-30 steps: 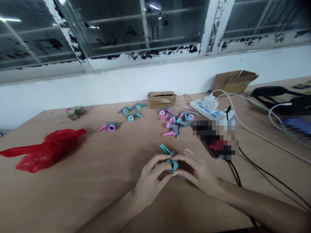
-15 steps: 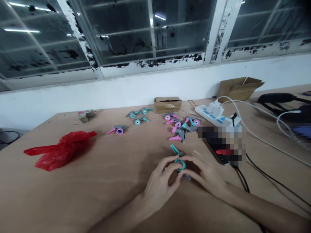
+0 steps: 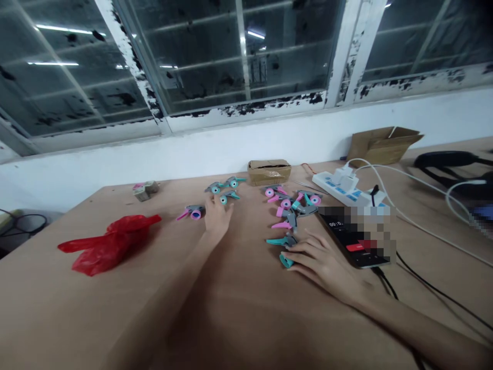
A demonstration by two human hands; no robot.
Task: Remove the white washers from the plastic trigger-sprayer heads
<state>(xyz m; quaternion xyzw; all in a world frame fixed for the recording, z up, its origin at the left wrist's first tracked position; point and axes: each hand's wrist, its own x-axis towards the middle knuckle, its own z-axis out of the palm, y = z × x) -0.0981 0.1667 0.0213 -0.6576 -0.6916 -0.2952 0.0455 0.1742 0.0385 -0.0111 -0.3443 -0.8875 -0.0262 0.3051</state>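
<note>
My left hand [image 3: 216, 218] is stretched far out over the table, fingers reaching between a pink and grey clip [image 3: 192, 212] and a teal and grey clip [image 3: 227, 197]; it holds nothing that I can see. My right hand [image 3: 321, 259] rests on the table with its fingertips on a teal and grey clip [image 3: 284, 246], fingers loosely curled over it. Two more teal clips [image 3: 223, 185] lie beyond the left hand. A heap of pink and teal clips [image 3: 292, 203] lies just past the right hand.
A red plastic bag [image 3: 106, 244] lies at the left. A small cardboard box [image 3: 268, 171] and a larger open box [image 3: 381, 143] stand by the wall. A white power strip [image 3: 346, 186] with cables and a phone [image 3: 354, 236] lie to the right.
My left hand let go of the teal clip and reached forward to the clips at the far middle. My right hand stayed on the teal clip, now lying on the table.
</note>
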